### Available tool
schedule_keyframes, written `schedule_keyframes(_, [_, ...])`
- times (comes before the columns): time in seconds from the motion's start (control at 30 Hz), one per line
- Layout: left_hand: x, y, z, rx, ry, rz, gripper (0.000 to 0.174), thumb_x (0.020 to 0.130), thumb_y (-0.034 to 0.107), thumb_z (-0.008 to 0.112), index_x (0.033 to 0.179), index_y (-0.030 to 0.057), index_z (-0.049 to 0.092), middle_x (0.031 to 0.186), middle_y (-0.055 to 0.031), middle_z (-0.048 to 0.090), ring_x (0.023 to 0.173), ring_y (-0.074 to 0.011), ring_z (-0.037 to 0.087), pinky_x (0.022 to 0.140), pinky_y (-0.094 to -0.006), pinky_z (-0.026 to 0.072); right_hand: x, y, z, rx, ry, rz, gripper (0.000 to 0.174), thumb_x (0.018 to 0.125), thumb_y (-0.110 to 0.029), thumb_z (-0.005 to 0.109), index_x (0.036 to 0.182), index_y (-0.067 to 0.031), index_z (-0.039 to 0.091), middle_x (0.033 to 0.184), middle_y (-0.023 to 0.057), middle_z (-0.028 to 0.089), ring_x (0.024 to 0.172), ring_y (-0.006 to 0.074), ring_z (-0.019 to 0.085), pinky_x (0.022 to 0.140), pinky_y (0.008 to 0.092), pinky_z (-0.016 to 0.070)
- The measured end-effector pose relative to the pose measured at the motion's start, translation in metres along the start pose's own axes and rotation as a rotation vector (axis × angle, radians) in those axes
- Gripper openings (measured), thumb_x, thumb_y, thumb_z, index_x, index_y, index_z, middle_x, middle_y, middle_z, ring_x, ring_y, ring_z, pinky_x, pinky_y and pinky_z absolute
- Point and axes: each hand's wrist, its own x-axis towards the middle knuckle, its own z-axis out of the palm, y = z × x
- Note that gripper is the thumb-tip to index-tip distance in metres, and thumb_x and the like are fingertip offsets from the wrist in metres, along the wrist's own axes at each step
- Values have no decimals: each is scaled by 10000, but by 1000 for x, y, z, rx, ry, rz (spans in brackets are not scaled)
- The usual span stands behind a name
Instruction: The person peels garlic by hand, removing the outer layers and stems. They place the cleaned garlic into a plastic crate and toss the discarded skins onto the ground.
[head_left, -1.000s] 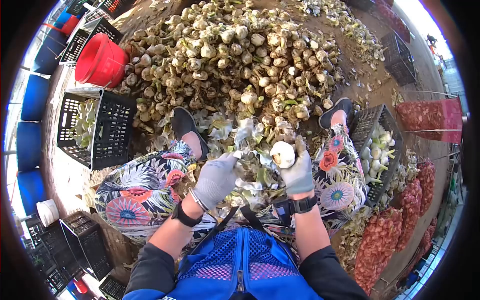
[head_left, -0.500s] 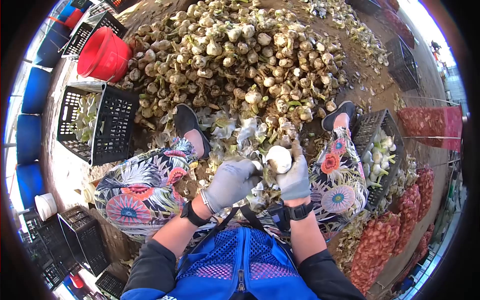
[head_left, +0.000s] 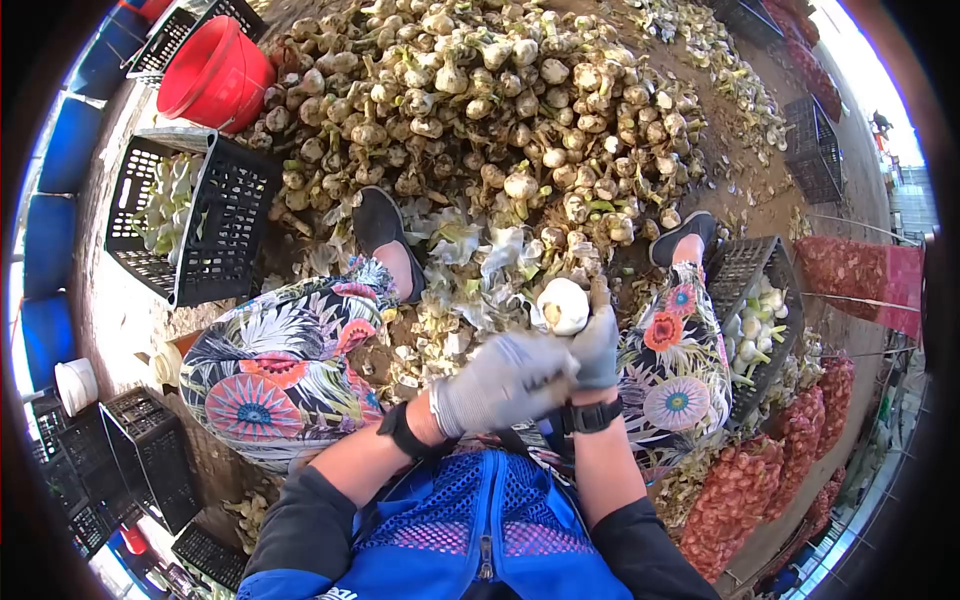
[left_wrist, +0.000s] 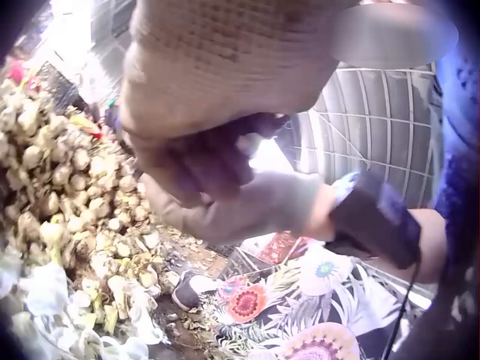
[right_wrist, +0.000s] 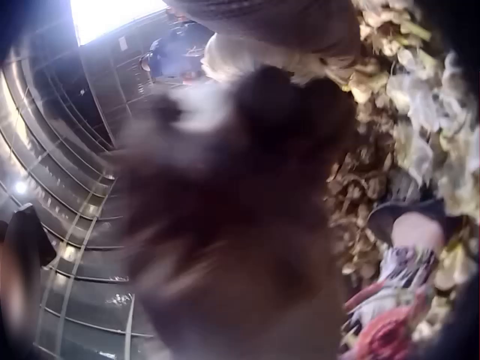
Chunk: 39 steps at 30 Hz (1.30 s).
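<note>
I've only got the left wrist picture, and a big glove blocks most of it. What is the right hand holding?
Observer: In the head view, the right hand holds a garlic bulb.
Operator: And over by the left foot, which I don't see at all?
Observer: A black crate stands to the left of the left shoe.
Operator: Is there anything past that crate, farther from the person?
Observer: Yes, a red bucket, just beyond it.

Left hand [head_left: 505, 383] blurred, seemingly hiding part of right hand [head_left: 598, 350].
</note>
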Motion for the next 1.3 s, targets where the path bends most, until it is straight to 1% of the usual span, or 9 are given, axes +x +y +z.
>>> schedule_keyframes(0.13, [-1, -13, -12, 121, 155, -221, 242, 811, 106, 736, 1020, 74, 617, 996, -137, 631, 890, -325, 643, 762, -386, 521, 14, 4, -4, 797, 127, 474, 330, 1018, -336, 555, 1143, -34, 601, 1056, 122, 694, 944, 264, 687, 780, 312, 599])
schedule_keyframes(0.23, [6, -25, -26, 209, 335, -228, 306, 781, 95, 749, 1069, 96, 644, 1180, -159, 593, 982, -344, 637, 778, -395, 530, 11, -2, -4, 750, -44, 508, 480, 1049, -475, 414, 1141, -44, 604, 1062, 124, 688, 944, 276, 680, 779, 336, 602])
schedule_keyframes(0.43, [0, -43, -10, 564, 218, -56, 172, 771, 188, 710, 896, 95, 636, 1125, -101, 633, 955, -329, 628, 833, -415, 493, 9, -3, -3, 963, -46, 656, 376, 1040, -354, 452, 1062, -38, 656, 1015, 126, 694, 829, 270, 690, 748, 418, 608])
schedule_keyframes(0.47, [-9, -52, -5, 577, 118, -225, 192, 861, 272, 667, 850, 82, 636, 994, -123, 650, 909, -328, 644, 785, -447, 495, 15, -6, -1, 921, 249, 607, 357, 1026, -351, 479, 1011, -54, 675, 1031, 121, 700, 815, 268, 702, 756, 424, 613])
schedule_keyframes(0.57, [-21, -55, -3, 437, -110, -478, 325, 925, 376, 627, 849, 62, 660, 926, -160, 658, 858, -361, 649, 751, -454, 516, 22, -22, -39, 799, 183, 274, 326, 1010, -354, 525, 1045, -67, 676, 981, 90, 715, 923, 238, 696, 776, 397, 611])
schedule_keyframes(0.77, [-20, -55, -2, 343, -136, -401, 421, 948, 453, 584, 988, 38, 646, 908, -201, 644, 895, -393, 648, 769, -478, 502, 24, -103, -177, -107, 1060, -468, 247, 955, -122, 625, 1187, -40, 641, 983, 59, 656, 889, 149, 635, 703, 280, 559])
schedule_keyframes(0.93, [-10, -56, 7, 326, -111, -414, 529, 959, 477, 555, 1106, -31, 577, 970, -249, 622, 905, -426, 635, 777, -491, 497, 56, -76, -167, -559, 869, -324, 267, 883, 13, 625, 1140, -31, 680, 996, 48, 669, 874, 151, 626, 778, 265, 521])
schedule_keyframes(1.03, [-7, -57, -1, 286, -92, -453, 479, 957, 437, 579, 1102, -20, 589, 981, -244, 620, 913, -433, 625, 779, -485, 497, 92, -22, -62, -147, 85, -107, 355, 859, 12, 622, 1201, -50, 694, 1021, 50, 701, 887, 136, 640, 808, 250, 502])
schedule_keyframes(1.3, [4, -85, -19, 158, 88, -641, 313, 920, 290, 657, 1095, 31, 635, 1015, -199, 635, 957, -418, 630, 787, -447, 503, 212, 120, 86, -1144, 202, 169, 489, 770, -238, 716, 1164, 14, 573, 1236, 269, 588, 1156, 391, 583, 969, 452, 485])
